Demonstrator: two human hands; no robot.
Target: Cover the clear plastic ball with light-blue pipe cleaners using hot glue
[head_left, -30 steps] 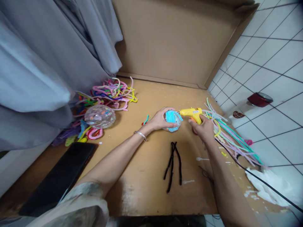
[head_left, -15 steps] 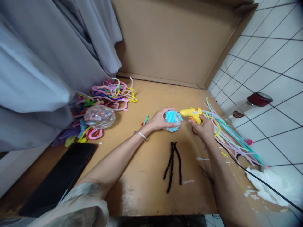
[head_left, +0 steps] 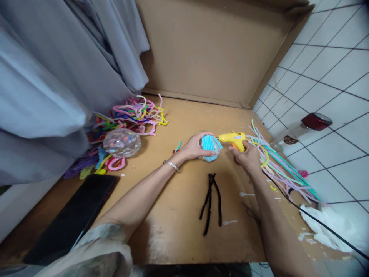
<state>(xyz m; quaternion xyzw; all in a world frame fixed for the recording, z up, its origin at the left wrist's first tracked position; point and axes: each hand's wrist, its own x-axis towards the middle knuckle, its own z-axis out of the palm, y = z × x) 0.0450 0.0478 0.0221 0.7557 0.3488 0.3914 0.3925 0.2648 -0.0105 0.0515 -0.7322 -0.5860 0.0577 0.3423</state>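
My left hand (head_left: 193, 147) is closed round a clear plastic ball (head_left: 216, 151), its thumb along the near side. Rows of blue pipe cleaner (head_left: 208, 143) cover part of the ball, and a loose end sticks out at the right. In my right hand (head_left: 248, 154) is a yellow hot glue gun (head_left: 232, 137), its nozzle pointing left at the edge of the blue rows. Whether the tip touches them I cannot tell. Black pipe cleaners (head_left: 210, 204) lie on the table in front of the ball.
A second clear ball (head_left: 122, 142) rests by a heap of coloured pipe cleaners (head_left: 141, 111). At the left lies a black phone or tablet (head_left: 72, 219). Straight pipe cleaners (head_left: 288, 173), a white tissue (head_left: 328, 227), the gun's cord (head_left: 311, 217) and a red-lidded jar (head_left: 316, 120) are on the right.
Almost nothing differs. The loose blue end beside the nozzle has shifted very slightly, while both hands keep their places.
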